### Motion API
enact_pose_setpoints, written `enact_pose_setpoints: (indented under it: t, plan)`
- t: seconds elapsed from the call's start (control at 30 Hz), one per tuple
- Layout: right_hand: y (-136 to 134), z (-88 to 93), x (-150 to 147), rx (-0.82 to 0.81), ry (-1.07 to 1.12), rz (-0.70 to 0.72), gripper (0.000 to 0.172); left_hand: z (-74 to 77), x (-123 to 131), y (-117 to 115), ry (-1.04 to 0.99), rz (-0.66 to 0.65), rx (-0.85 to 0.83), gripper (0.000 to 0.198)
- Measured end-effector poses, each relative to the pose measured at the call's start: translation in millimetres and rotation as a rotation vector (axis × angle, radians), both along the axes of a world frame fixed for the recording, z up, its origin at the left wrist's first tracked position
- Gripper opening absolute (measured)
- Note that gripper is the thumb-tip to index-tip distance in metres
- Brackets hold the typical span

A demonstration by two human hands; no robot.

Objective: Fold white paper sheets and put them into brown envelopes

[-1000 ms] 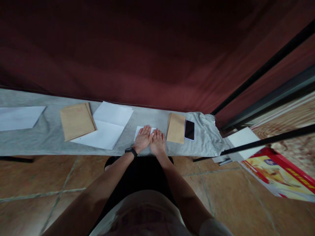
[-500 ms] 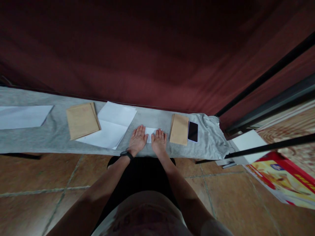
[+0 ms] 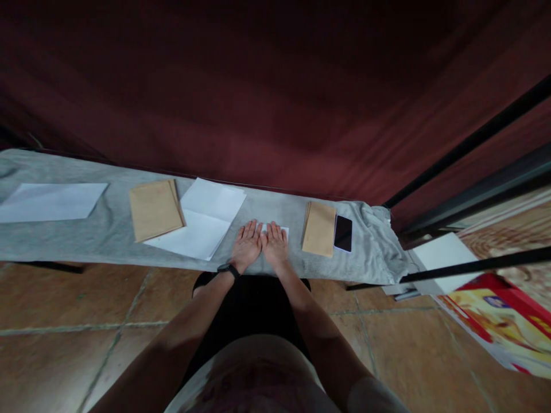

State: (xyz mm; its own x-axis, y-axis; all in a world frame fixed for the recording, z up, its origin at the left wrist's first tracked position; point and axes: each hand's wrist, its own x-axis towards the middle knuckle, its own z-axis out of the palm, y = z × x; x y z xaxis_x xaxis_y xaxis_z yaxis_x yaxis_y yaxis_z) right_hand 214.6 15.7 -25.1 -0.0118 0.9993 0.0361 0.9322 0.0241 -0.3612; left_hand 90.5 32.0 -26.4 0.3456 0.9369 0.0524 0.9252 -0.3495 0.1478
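Note:
Under my two hands lies a small folded sheet of white paper (image 3: 284, 231), mostly covered, with its top and right edges showing. My left hand (image 3: 247, 244) rests flat with fingers stretched out, on or against the paper's left side. Lying flat on the paper, my right hand (image 3: 274, 243) has its fingers extended and its thumb side against the left hand. Larger creased white sheets (image 3: 206, 223) lie just left of my left hand. To the right of my right hand sits a small stack of brown envelopes (image 3: 319, 229).
A dark-screened phone (image 3: 343, 233) lies beside the right stack. Further left are more brown envelopes (image 3: 155, 211) and another white sheet (image 3: 55, 202), all on the grey cloth (image 3: 116, 246). A dark red curtain hangs behind. Black bars and a red-yellow box (image 3: 508, 321) stand at right.
My right hand has slid left across the small paper until it meets my left hand. The view has shifted slightly, so the table things appear further right.

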Motion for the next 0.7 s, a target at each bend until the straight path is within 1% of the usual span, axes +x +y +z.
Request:
enact_pose_setpoints:
  t: [0.1, 0.23, 0.43, 0.7]
  plan:
    - [-4.1, -3.8, 7.6, 0.043, -0.024, -0.029, 0.06, -1.0, 0.5, 0.0, -0.021, 0.011, 0.015, 0.06]
    - [-9.1, -8.0, 16.6, 0.077, -0.052, -0.105, 0.062, -1.8, 1.2, 0.0, -0.043, 0.033, 0.026, 0.061]
    - [-16.6, -14.7, 24.3, 0.125, -0.099, -0.172, 0.064, -1.3, 2.2, -0.1, -0.052, 0.074, 0.027, 0.063]
    - [-30.0, -22.9, 31.6, 0.216, -0.145, -0.198, 0.066, -1.9, 5.4, -0.8, -0.06, 0.142, 0.044, 0.064]
